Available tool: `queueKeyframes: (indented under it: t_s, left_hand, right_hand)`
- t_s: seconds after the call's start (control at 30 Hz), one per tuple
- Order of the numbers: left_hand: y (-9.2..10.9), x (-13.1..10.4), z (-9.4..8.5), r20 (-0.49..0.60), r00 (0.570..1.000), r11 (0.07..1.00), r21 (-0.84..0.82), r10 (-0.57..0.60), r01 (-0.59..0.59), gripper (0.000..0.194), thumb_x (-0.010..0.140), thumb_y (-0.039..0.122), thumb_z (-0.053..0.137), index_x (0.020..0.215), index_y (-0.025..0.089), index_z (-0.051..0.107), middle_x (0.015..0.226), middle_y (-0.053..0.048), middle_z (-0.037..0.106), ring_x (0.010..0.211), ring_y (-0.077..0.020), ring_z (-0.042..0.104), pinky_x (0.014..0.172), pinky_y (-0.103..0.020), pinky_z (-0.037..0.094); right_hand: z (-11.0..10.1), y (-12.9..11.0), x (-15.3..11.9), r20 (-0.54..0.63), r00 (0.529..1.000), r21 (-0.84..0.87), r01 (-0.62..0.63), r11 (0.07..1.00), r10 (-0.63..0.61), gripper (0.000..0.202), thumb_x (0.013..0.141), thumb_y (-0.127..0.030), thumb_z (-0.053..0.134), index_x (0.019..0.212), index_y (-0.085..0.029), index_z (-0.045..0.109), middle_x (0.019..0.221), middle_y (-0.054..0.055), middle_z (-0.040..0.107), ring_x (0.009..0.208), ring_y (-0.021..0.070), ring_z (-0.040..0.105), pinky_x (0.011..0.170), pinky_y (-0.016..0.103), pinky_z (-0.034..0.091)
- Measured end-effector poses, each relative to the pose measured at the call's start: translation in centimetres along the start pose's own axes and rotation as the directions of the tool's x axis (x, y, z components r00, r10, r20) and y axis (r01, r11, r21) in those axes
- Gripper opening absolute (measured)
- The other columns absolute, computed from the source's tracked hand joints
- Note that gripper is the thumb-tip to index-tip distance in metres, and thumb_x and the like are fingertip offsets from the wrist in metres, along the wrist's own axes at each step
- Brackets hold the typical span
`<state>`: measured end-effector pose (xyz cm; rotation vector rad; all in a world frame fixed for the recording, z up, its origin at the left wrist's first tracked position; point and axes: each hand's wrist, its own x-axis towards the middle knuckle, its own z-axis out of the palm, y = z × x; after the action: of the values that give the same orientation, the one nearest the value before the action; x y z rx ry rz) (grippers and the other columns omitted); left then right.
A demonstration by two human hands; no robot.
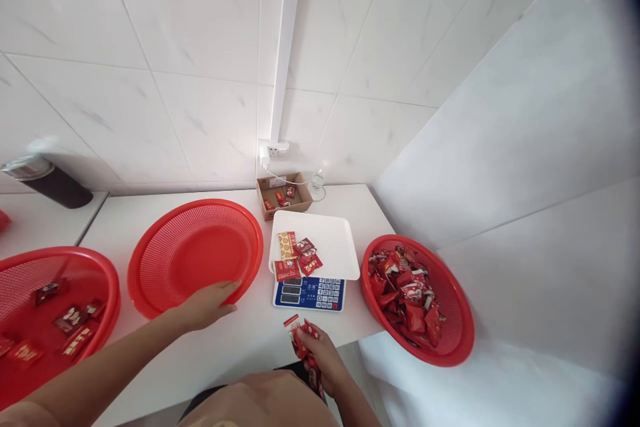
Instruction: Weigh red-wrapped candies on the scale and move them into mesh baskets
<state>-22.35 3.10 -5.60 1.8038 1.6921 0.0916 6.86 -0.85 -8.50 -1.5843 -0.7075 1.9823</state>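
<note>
My left hand is over the near right rim of the middle red plastic basket, its fingers stretched out and thumb apart. No held item shows in it; whether it touches the rim I cannot tell. In my right hand are several red snack packets, in front of the blue-and-white digital scale. On the scale's white tray lie several small packets, mostly red, one of them yellowish with a red edge.
A red basket heaped with packets stands at the table's right edge. Another red basket at left holds several packets. Behind the scale are a small cardboard box with packets and a charger cable. A dark flask stands far left.
</note>
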Motion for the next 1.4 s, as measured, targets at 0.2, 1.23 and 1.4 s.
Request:
queueKeyframes:
  t_s: [0.2,1.23,1.4]
  left_hand:
    - [6.6,5.0,2.7,-0.011,0.939,0.931,0.133,0.345,-0.34,0.048,0.085,0.035,0.048,0.131,0.022,0.044,0.143,-0.009,0.042,0.134,-0.0257,0.032,0.11,-0.044,0.028]
    - [12.1,12.3,3.5,-0.106,0.972,0.971,0.137,0.208,-0.193,0.075,0.077,0.056,0.049,0.142,0.025,0.027,0.154,-0.012,0.014,0.14,-0.0367,0.005,0.107,-0.062,0.013]
    - [13.8,15.2,4.9,0.041,0.979,0.955,0.217,0.198,-0.202,0.081,0.072,0.065,0.05,0.141,0.031,0.026,0.155,-0.009,0.009,0.139,-0.0403,0.0,0.099,-0.073,0.008]
  right_hand:
    - [-0.9,-0.3,-0.8,-0.04,0.999,0.02,0.017,1.0,-0.016,0.046,0.06,-0.053,0.073,0.08,-0.014,0.059,0.061,-0.001,0.056,0.045,0.0049,0.043,0.037,0.015,0.025]
    - [-2.6,-0.9,-0.1,-0.021,1.0,0.043,0.005,0.999,-0.005,0.046,0.058,-0.053,0.074,0.077,-0.015,0.056,0.057,-0.002,0.054,0.043,0.0051,0.042,0.036,0.016,0.024]
    - [-4.0,0.0,-0.2,-0.08,0.997,0.067,0.018,0.998,-0.013,0.049,0.057,-0.056,0.073,0.079,-0.015,0.058,0.055,-0.003,0.054,0.042,0.0052,0.043,0.037,0.015,0.025]
